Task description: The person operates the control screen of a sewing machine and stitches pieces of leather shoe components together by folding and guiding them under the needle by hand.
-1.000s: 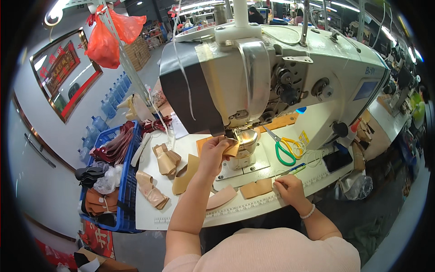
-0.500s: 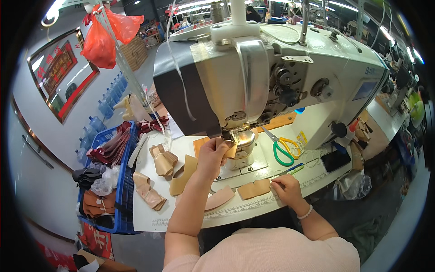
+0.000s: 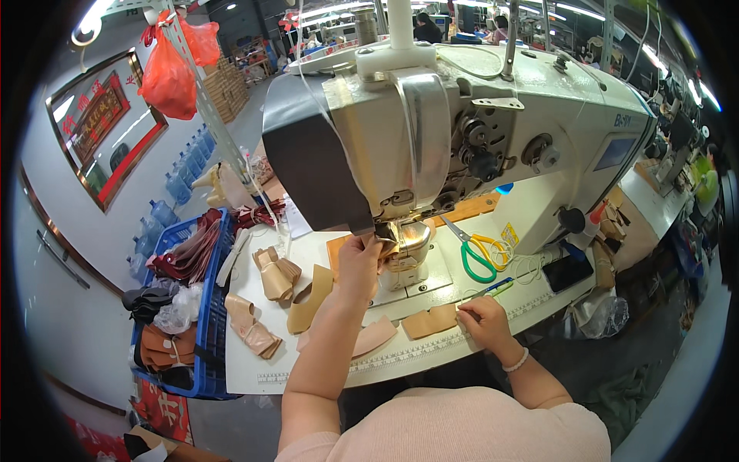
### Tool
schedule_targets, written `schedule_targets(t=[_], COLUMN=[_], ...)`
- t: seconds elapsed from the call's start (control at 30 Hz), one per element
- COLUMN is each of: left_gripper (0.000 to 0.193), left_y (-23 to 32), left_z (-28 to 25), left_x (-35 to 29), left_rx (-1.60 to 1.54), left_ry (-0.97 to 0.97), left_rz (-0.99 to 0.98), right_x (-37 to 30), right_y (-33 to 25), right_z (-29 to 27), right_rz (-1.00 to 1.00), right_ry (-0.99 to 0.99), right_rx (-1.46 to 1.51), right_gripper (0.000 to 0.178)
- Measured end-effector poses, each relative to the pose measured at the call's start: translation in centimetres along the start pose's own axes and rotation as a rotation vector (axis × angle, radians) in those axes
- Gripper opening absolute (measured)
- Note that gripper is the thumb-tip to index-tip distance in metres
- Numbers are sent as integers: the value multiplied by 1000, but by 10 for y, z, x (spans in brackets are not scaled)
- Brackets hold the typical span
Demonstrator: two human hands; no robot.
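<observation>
Small tan piece (image 3: 390, 248) at sewing machine's (image 3: 369, 138) needle area, just right of left hand's (image 3: 363, 260) fingertips; thumb and fingers pinched on its left side. Right hand (image 3: 483, 319) beside tan strip's (image 3: 428, 322) right end, fingers curled; cannot tell whether gripping anything. Scissors (image 3: 467, 241) lie beyond.

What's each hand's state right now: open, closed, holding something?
Left hand: closed, holding a small tan piece at the sewing machine.
Right hand: fingers curled by the flat tan strip; whether it grips anything cannot be told.
</observation>
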State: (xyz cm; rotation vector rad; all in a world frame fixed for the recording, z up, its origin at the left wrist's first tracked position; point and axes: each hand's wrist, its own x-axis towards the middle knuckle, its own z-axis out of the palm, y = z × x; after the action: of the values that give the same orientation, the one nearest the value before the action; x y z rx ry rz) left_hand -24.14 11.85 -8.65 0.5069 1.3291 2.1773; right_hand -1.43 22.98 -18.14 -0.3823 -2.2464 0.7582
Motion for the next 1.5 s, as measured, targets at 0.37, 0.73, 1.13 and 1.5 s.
schedule_targets(t=[0.37,0.73,1.13,1.5], left_gripper=[15,15,21,38], left_y=[-24,-71,-15,-31], left_z=[-16,-35,-71,-123], left_x=[-18,-113,-77,-50], left_rx=[-241,-326,1564,1097], left_ry=[-61,-147,115,214], left_rz=[92,-244,445,189], right_x=[29,24,28,16], right_y=[-33,-48,-45,-39], right_z=[13,32,12,11], right_rz=[-103,689,-33,13], right_ry=[119,-383,-196,-124], right_rx=[198,1877,275,342], right_gripper=[16,32,14,10])
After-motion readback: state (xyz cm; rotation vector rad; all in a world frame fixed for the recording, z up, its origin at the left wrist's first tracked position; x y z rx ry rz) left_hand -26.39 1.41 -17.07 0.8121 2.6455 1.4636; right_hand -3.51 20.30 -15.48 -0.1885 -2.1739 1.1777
